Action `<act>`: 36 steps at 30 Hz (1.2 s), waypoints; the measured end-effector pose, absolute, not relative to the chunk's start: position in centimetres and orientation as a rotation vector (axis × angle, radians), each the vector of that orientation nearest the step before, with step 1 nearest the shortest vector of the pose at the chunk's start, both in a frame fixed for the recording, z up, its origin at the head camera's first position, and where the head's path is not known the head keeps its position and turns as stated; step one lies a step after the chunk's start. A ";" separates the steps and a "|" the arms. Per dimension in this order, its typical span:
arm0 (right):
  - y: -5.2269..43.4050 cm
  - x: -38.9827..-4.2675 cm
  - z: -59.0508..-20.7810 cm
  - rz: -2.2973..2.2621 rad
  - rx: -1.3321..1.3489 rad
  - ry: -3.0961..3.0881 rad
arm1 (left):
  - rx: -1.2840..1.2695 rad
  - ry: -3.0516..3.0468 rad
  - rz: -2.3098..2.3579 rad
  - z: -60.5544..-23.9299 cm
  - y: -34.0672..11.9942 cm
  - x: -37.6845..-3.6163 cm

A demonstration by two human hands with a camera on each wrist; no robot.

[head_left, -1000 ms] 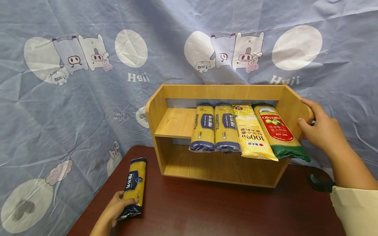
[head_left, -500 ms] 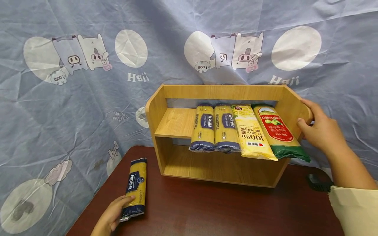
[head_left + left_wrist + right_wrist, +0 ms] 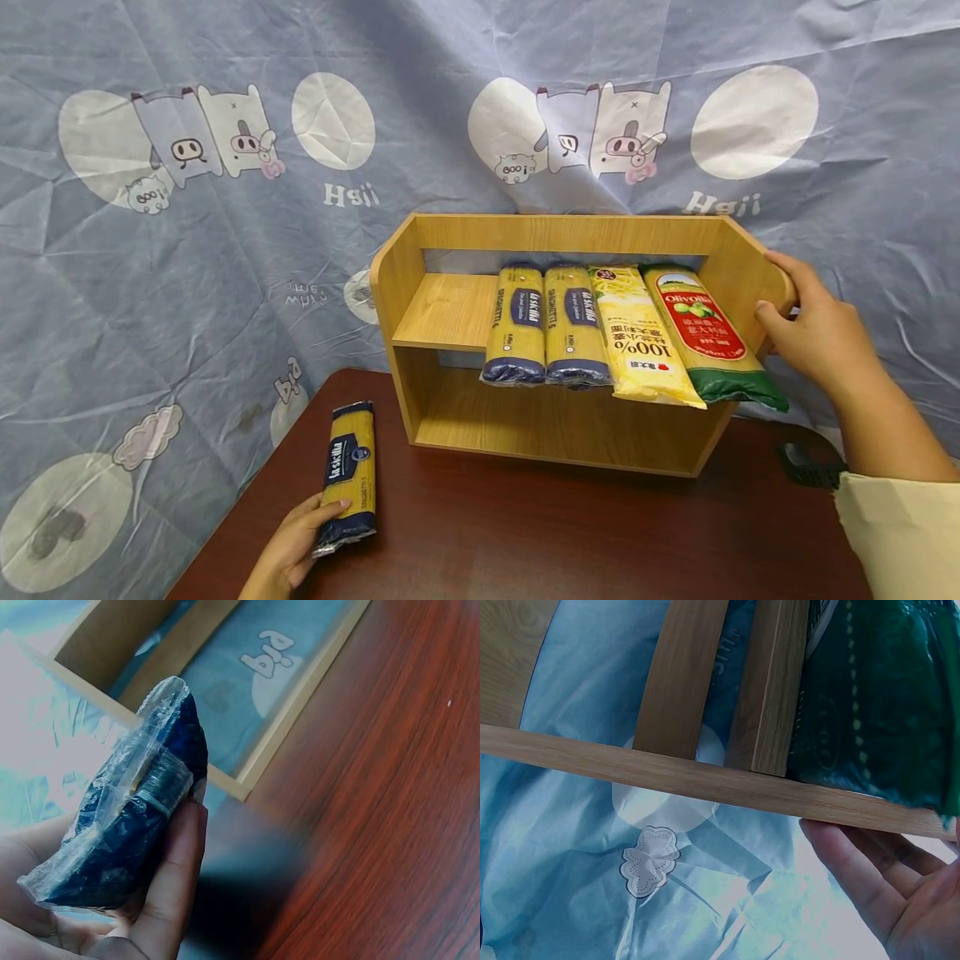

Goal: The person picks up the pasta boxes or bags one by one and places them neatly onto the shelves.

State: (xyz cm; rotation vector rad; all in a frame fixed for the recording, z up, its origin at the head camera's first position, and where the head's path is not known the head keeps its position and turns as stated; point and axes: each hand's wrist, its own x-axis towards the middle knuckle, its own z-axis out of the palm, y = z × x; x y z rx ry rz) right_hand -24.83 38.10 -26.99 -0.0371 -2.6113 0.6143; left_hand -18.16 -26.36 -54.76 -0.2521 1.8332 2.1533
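While your left hand (image 3: 288, 550) grips the near end of the spaghetti packet (image 3: 347, 475) lying on the worktop (image 3: 562, 533) at the lower left of the frame, your right hand (image 3: 813, 333) clasps the wooden shelf rack's (image 3: 555, 233) right side panel.

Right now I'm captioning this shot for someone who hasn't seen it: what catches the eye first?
The wooden rack at the table's back, its upper shelf holding four pasta packets side by side. The right hand grips the rack's right side panel, while the left hand holds a blue-and-yellow spaghetti packet on the dark table.
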 end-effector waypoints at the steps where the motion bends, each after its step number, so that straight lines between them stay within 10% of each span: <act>1: 38.1 -24.9 -27.0 0.612 -0.034 -2.611 | -0.262 1.843 2.158 -54.8 -26.3 -18.2; 36: 38.1 -24.9 -27.1 0.635 -0.049 -2.622 | -0.303 1.870 2.303 -54.9 -24.2 -17.5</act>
